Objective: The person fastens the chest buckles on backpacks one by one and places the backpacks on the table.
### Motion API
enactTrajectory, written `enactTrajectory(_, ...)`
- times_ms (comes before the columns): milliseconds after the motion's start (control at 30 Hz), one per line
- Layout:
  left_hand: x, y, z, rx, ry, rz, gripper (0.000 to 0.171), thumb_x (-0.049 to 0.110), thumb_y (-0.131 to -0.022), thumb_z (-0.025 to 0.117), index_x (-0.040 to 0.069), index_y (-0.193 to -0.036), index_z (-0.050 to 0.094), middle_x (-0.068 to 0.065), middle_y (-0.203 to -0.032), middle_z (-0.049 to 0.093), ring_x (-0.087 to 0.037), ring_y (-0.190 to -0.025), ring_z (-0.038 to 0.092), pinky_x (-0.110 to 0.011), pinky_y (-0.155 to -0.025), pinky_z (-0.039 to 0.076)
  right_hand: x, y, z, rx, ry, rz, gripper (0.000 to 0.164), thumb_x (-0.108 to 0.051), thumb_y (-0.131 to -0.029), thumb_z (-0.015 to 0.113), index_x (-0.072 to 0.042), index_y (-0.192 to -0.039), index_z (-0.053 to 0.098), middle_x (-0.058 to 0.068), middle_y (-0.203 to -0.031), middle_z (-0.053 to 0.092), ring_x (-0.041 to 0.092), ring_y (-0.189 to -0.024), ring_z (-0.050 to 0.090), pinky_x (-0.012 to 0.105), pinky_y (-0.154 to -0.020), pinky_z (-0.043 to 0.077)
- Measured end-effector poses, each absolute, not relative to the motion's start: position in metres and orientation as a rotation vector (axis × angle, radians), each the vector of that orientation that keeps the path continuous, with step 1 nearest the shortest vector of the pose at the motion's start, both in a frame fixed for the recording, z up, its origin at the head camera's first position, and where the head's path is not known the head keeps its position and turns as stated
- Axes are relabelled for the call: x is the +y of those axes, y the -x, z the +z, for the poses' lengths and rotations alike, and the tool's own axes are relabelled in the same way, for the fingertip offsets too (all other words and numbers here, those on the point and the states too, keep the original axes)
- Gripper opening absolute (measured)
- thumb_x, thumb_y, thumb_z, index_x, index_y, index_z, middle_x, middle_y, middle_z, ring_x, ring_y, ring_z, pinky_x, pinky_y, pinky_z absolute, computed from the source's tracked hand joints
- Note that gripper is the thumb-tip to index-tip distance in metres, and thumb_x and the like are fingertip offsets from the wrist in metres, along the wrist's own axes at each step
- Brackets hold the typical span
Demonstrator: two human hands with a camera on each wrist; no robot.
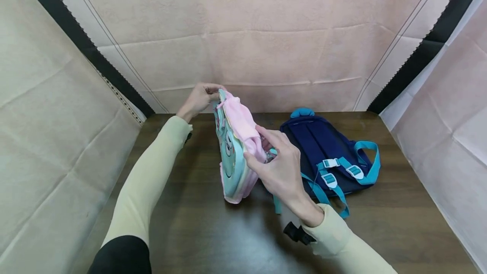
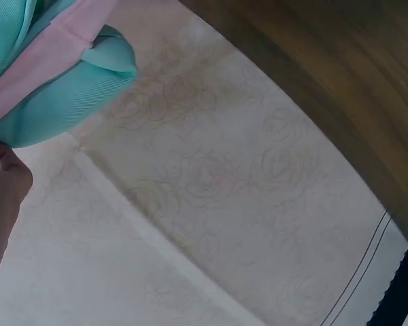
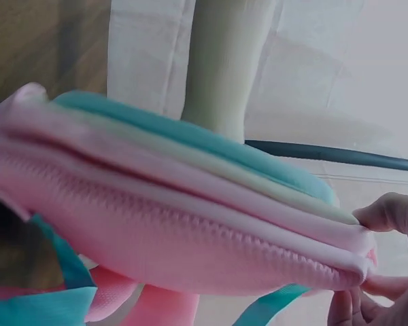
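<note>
A small pink and mint-green backpack (image 1: 247, 138) with a cartoon face on its front stands on edge over the table, turned sideways. At its far end my left hand (image 1: 201, 98) pinches the mint edge between thumb and fingers. My right hand (image 1: 279, 162) grips the near pink side. In the right wrist view, the thumb and fingertips of the right hand (image 3: 387, 251) pinch the end of the pink side panel (image 3: 170, 210), along which a long seam runs. Only part of the left hand (image 2: 3, 197) shows in the left wrist view, below the mint fabric (image 2: 75, 102).
To the right, a navy backpack (image 1: 317, 147) lies on the brown wooden table (image 1: 182, 231), its light-blue straps (image 1: 370, 164) and white buckles upward. Pale cloth walls (image 1: 266, 54) enclose the back and sides. Pink and teal straps (image 3: 68, 305) hang beneath the held bag.
</note>
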State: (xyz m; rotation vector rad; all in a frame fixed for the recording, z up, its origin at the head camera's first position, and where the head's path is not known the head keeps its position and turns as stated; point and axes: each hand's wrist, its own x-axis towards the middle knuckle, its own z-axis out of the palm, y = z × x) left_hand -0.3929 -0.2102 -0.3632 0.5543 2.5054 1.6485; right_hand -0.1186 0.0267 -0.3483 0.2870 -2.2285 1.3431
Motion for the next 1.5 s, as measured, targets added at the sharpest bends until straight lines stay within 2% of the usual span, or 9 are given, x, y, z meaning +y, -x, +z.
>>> enactTrajectory(133,-0.214,0.393,-0.371,2.416,-0.538,1.835,0.017,0.004,-0.104,0.072,0.014,-0.109,0.085,0.013,-0.104,0.080,-0.009,-0.106,0.071,-0.023,-0.092,0.056,0.027,0.121,-0.346,-2.209,-0.379,1.300,0.058,-0.009,-0.085,0.091,-0.005,-0.139,0.073,0.014,-0.127,0.078,0.026,-0.102,0.068,0.035,-0.078,0.057)
enactTrajectory(400,-0.227,0.388,-0.385,2.382,-0.497,1.947,0.020,-0.001,-0.103,0.070,0.009,-0.113,0.084,0.014,-0.104,0.082,-0.005,-0.107,0.074,-0.019,-0.094,0.059,0.035,0.124,-0.355,-2.215,-0.512,1.305,0.058,-0.012,-0.086,0.094,-0.005,-0.140,0.073,0.013,-0.134,0.078,0.028,-0.112,0.074,0.036,-0.090,0.064)
enactTrajectory(567,-0.236,0.383,-0.387,2.429,-0.496,1.862,0.015,0.006,-0.105,0.071,0.009,-0.113,0.083,0.015,-0.100,0.082,-0.004,-0.091,0.072,-0.018,-0.072,0.056,0.072,0.129,-0.372,-2.311,-0.399,1.482,0.072,-0.012,-0.084,0.095,-0.008,-0.149,0.065,0.013,-0.140,0.074,0.032,-0.121,0.072,0.020,-0.103,0.057)
enactTrajectory(667,-0.239,0.382,-0.387,2.434,-0.494,1.854,0.014,0.009,-0.105,0.071,0.011,-0.109,0.084,0.014,-0.096,0.082,-0.004,-0.078,0.067,-0.018,-0.060,0.050,0.093,0.136,-0.392,-2.485,-0.324,1.586,0.082,-0.017,-0.087,0.093,-0.008,-0.159,0.054,0.016,-0.153,0.065,0.038,-0.135,0.065,0.035,-0.113,0.057)
enactTrajectory(767,-0.242,0.382,-0.386,2.449,-0.490,1.851,0.015,0.008,-0.105,0.070,0.013,-0.108,0.085,0.014,-0.094,0.082,-0.003,-0.074,0.066,-0.018,-0.061,0.051,0.101,0.145,-0.418,-2.686,-0.320,1.616,0.094,-0.026,-0.090,0.091,-0.004,-0.166,0.041,0.022,-0.161,0.056,0.045,-0.142,0.060,0.057,-0.116,0.054)
enactTrajectory(933,-0.248,0.382,-0.387,2.484,-0.501,1.828,0.015,0.006,-0.105,0.071,0.011,-0.109,0.084,0.016,-0.093,0.081,-0.003,-0.080,0.069,-0.017,-0.067,0.054,0.091,0.156,-0.460,-2.886,-0.377,1.698,0.109,-0.030,-0.091,0.091,-0.001,-0.171,0.024,0.026,-0.164,0.049,0.046,-0.146,0.057,0.061,-0.118,0.051)
enactTrajectory(1100,-0.254,0.380,-0.389,2.522,-0.515,1.765,0.021,0.000,-0.104,0.068,0.011,-0.108,0.086,0.016,-0.095,0.081,-0.004,-0.086,0.070,-0.017,-0.072,0.056,0.076,0.159,-0.490,-2.873,-0.335,1.863,0.103,-0.028,-0.093,0.089,-0.003,-0.171,0.026,0.024,-0.162,0.053,0.043,-0.146,0.057,0.057,-0.117,0.052)
enactTrajectory(1333,-0.265,0.377,-0.394,2.471,-0.522,1.752,0.029,-0.011,-0.095,0.068,0.009,-0.106,0.087,0.016,-0.095,0.082,-0.003,-0.093,0.071,-0.017,-0.076,0.057,0.061,0.152,-0.505,-2.854,-0.114,1.809,0.091,-0.020,-0.090,0.090,0.000,-0.164,0.042,0.022,-0.155,0.061,0.040,-0.142,0.060,0.056,-0.117,0.051)
enactTrajectory(1500,-0.281,0.372,-0.400,2.540,-0.630,1.575,0.026,-0.007,-0.097,0.068,0.008,-0.106,0.087,-0.003,-0.109,0.086,-0.007,-0.107,0.075,-0.015,-0.086,0.054,0.054,0.147,-0.508,-2.825,-0.101,1.673,0.077,-0.013,-0.090,0.089,-0.001,-0.157,0.054,0.021,-0.151,0.066,0.038,-0.138,0.063,0.058,-0.116,0.051)
